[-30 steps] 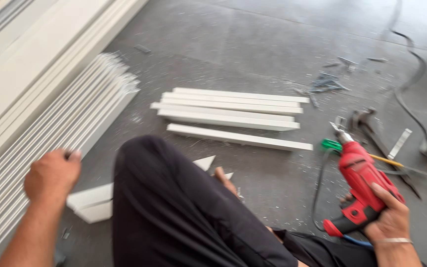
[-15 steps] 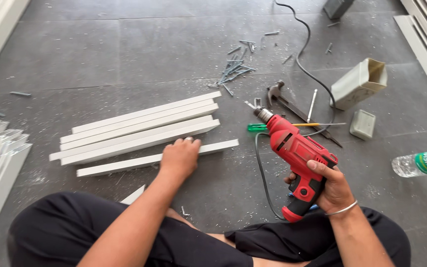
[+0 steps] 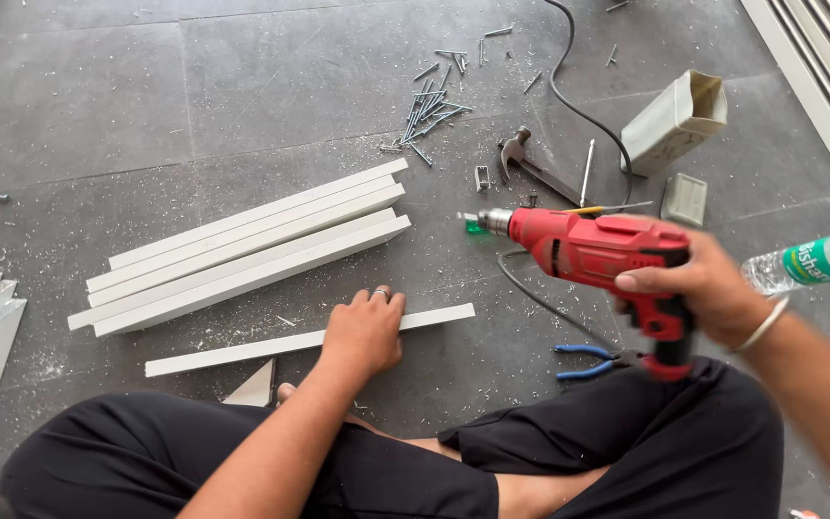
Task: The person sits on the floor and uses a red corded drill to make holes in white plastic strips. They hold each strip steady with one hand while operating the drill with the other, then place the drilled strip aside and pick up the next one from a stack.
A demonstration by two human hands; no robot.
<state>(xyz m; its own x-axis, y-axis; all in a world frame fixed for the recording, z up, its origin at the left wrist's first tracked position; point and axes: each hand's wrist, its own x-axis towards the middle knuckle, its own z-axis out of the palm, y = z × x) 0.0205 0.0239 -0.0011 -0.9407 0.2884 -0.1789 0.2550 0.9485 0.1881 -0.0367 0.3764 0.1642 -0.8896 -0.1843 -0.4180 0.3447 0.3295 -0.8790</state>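
The person sits cross-legged on the dark floor [image 3: 242,86], and everything is placed here relative to the single white strip [image 3: 242,352] lying just past the knees. Its long axis runs left to right, rising slightly toward the right. The left hand [image 3: 365,332] presses flat on it, fingers spread narrow, right of its middle. The right hand [image 3: 713,293] is closed around the grip of a red drill [image 3: 593,248], held off the strip's right end, its bit pointing left above and beyond that end; so the left hand is the one on the strip. Blue-handled pliers [image 3: 588,362] lie right of the strip. Beyond it sits a stack of white strips [image 3: 242,245], roughly parallel. Farther off are a hammer [image 3: 530,165] and scattered nails [image 3: 429,111].
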